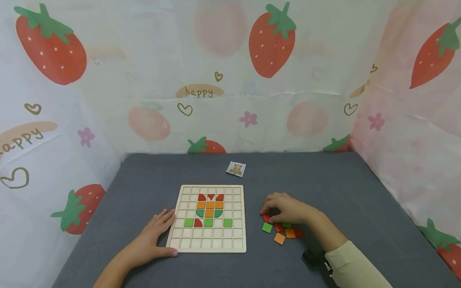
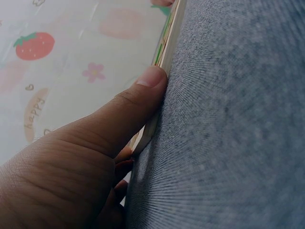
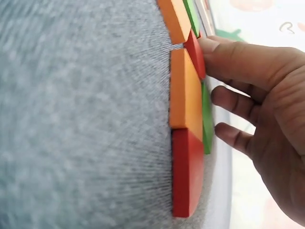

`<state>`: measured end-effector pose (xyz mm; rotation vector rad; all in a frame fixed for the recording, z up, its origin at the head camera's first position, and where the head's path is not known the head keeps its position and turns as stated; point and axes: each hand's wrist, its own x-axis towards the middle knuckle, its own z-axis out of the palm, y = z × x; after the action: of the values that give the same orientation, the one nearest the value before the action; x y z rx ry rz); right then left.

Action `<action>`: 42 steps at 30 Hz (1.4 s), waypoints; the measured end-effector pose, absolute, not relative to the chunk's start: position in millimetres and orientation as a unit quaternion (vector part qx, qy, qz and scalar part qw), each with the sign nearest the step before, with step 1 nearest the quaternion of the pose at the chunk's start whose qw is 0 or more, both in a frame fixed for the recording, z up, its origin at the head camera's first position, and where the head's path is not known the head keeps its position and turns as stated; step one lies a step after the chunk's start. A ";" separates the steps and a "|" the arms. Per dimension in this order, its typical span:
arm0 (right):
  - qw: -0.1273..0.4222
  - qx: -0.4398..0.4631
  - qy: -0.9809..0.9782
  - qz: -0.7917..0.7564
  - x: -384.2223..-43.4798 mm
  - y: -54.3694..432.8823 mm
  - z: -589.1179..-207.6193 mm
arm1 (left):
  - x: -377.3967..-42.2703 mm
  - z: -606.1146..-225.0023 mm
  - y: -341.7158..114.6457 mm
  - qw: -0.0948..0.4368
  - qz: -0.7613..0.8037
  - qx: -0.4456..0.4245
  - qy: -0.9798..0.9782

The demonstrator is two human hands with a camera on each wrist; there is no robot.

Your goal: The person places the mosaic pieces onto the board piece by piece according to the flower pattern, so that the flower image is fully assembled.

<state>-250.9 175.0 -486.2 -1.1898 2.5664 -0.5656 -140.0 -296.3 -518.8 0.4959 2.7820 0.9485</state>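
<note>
A wooden grid board (image 1: 230, 240) lies on the table, with red, orange and green tiles set in some of its squares. My left hand (image 1: 151, 236) is at its near left corner, fingers along the left edge and the thumb against the near edge; the left wrist view shows the thumb (image 2: 138, 93) pressed to the board's side. To the right, my right hand (image 1: 288, 208) reaches over a small pile of loose tiles. Its thumb and forefinger pinch a red rounded tile (image 1: 266, 218). The palm side is hidden from above.
Beside the right hand lie a green square tile (image 1: 267, 227), an orange square tile (image 1: 279, 239) and several other tiles. A small pattern card (image 1: 236, 169) lies behind the board. A black object (image 1: 313, 257) shows at the right wrist. Printed cloth (image 1: 230, 128) encloses the grey table (image 1: 162, 172).
</note>
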 end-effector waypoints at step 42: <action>0.063 -0.424 0.879 -0.211 -253.2 161.4 -465.8 | -138.9 -521.0 -296.4 0.072 0.324 0.166 0.929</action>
<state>-253.2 161.4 -465.8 -1.2810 2.6554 -0.6371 -138.9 -296.4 -521.0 0.4995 2.7901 0.9726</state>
